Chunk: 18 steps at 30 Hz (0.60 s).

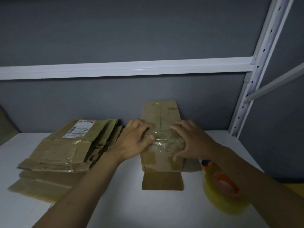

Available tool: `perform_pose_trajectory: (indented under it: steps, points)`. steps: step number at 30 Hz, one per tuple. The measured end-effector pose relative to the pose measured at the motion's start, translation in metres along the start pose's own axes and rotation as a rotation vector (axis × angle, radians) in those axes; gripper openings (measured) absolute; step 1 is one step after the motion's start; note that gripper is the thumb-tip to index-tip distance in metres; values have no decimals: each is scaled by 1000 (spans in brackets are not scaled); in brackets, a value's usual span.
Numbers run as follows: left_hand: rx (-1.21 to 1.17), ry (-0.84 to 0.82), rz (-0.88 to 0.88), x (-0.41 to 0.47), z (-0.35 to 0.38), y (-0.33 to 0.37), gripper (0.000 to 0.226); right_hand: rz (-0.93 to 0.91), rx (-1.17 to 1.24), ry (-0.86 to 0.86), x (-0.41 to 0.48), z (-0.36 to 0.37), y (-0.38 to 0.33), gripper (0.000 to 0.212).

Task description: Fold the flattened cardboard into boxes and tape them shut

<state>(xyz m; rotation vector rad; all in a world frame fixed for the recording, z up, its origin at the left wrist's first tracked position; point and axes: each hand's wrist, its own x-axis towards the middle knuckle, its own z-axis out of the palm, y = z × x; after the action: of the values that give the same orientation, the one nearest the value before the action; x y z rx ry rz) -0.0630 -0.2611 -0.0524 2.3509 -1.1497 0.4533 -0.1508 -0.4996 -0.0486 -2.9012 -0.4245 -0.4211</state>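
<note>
The left hand (136,140) lies on the box (162,145) at its left edge, thumb on the clear tape strip (166,143); its bent fingertips are hidden, so whether it grips or presses is unclear. The right hand (189,142) presses spread fingers on the box's right side. The box stands mid-table (125,203), near the wall. The tape roll (222,188) by the right forearm is blurred. The flattened cardboard stack (65,153) lies to the left.

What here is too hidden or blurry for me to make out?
Head view:
- Label on the cardboard stack: print too small, blurred.
- Tape roll: motion-blurred beside the right forearm.
- Box middle: covered by the left hand and right hand.
</note>
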Motion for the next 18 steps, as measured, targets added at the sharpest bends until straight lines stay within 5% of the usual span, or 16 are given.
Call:
perform_pose_trajectory:
  steps: [5, 9, 18]
  points:
    - [209, 45, 146, 7, 16, -8, 73, 142, 48, 89, 15, 11, -14, 75]
    - [211, 51, 216, 6, 17, -11, 72, 75, -10, 242, 14, 27, -14, 79]
    - [-56, -139, 200, -11, -7, -44, 56, 18, 316, 28, -4, 13, 14, 48]
